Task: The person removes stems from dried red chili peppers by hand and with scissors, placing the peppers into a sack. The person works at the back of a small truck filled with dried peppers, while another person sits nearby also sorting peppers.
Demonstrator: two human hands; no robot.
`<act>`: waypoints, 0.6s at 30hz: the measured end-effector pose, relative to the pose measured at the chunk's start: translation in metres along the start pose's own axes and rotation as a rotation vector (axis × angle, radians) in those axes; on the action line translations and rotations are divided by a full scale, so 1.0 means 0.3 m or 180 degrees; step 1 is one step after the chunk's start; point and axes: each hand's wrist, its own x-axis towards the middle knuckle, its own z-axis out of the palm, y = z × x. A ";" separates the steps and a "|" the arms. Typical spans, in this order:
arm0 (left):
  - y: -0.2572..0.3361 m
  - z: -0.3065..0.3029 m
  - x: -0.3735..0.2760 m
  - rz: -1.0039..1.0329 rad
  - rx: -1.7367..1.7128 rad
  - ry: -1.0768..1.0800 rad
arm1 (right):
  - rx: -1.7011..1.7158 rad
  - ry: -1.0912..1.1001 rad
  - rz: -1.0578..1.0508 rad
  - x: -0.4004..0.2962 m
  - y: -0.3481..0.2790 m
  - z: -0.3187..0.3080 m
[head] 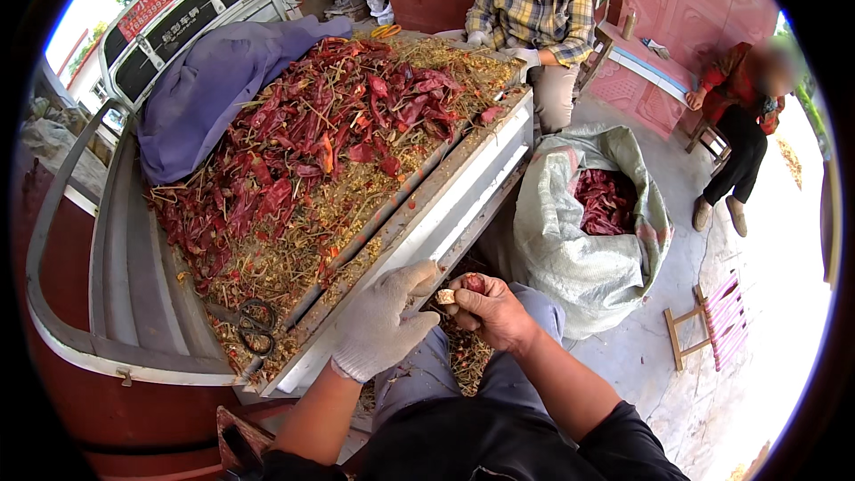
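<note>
My left hand (pixel 384 321), in a pale knit work glove, is held with thumb and fingers apart and nothing visible between them. Just right of it, my bare right hand (pixel 493 316) grips a dark red piece of dried chili pepper (pixel 473 282). A small pale piece (pixel 445 296) shows at the thumb; I cannot tell if it is a wrap or part of the pepper. Ahead, a heap of dried red chili peppers (pixel 314 127) lies among stems and yellow seeds on the truck bed. Black-handled scissors (pixel 256 327) rest at the bed's near corner.
The bed's metal side rail (pixel 427 190) runs beside my hands. A woven sack (pixel 548 227) of chilies (pixel 604 204) stands right, near a small folding stool (pixel 718 324). Purple cloth (pixel 207 90) covers the heap's left. A gloved person (pixel 541 20) sits opposite; another person (pixel 735 127) sits at right.
</note>
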 end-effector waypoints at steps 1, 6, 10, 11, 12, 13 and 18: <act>-0.006 0.007 -0.013 -0.0192 -0.0195 0.0033 | 0.0217 -0.0004 0.0033 -0.008 0.005 -0.006; -0.036 0.038 0.016 -0.0284 -0.0620 -0.0602 | 0.0145 0.0024 0.0081 -0.027 -0.004 -0.001; -0.093 0.008 0.066 -0.0073 0.0072 0.0022 | -0.0935 0.0589 -0.0245 -0.063 -0.137 -0.067; -0.113 -0.011 0.074 -0.0073 0.0284 0.0424 | -0.1459 0.0879 -0.0516 -0.070 -0.199 -0.117; -0.125 -0.053 0.121 -0.0159 0.0781 0.0498 | -0.2062 0.1248 -0.0837 -0.079 -0.273 -0.175; -0.160 -0.092 0.169 -0.0234 0.0939 0.0566 | -0.2686 0.1639 -0.1132 -0.085 -0.347 -0.237; -0.313 -0.146 0.396 -0.0210 0.1698 0.0862 | -0.5096 0.3159 -0.1704 -0.146 -0.558 -0.449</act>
